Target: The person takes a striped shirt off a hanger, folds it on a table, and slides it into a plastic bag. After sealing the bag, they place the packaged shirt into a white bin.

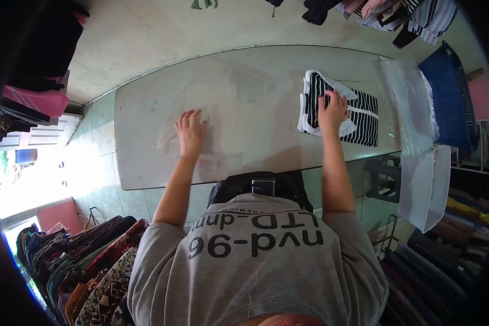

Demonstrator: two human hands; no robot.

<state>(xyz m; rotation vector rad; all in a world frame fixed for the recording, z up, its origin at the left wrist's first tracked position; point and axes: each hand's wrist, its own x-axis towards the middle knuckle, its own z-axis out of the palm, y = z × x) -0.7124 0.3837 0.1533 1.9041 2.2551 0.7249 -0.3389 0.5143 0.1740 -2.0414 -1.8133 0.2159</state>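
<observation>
Right hand (332, 111): fingers spread, palm down, pressing flat on a folded black-and-white striped garment (364, 117). Nothing gripped; it rests on top of the cloth. The garment has white trim along its edges and lies on the right part of the worktop (244, 81), its left edge folded over.

Left hand (190, 130): open, fingers spread, laid flat on bare worktop surface, well apart from the garment. Holds nothing.

Worktop: pale, glossy, scuffed, with rounded corners. Both forearms reach out over its near edge.

Just right of the garment: clear plastic bags (410, 103) lying on the worktop's right end, with another pale bag (426, 185) hanging off beyond the edge. Beyond those, a blue perforated plastic basket (448, 92).

Far right corner: a heap of clothes (402, 16), some striped, on the floor or a low surface; cannot tell which.

Near left: a rack of patterned fabrics (87, 255), packed tight. Near right: stacked dark folded clothes (429, 271). Far left: hanging dark and pink garments (38, 70).

Floor (141, 27): pale, stained.

The person wears a grey T-shirt (255, 261) with dark lettering.
</observation>
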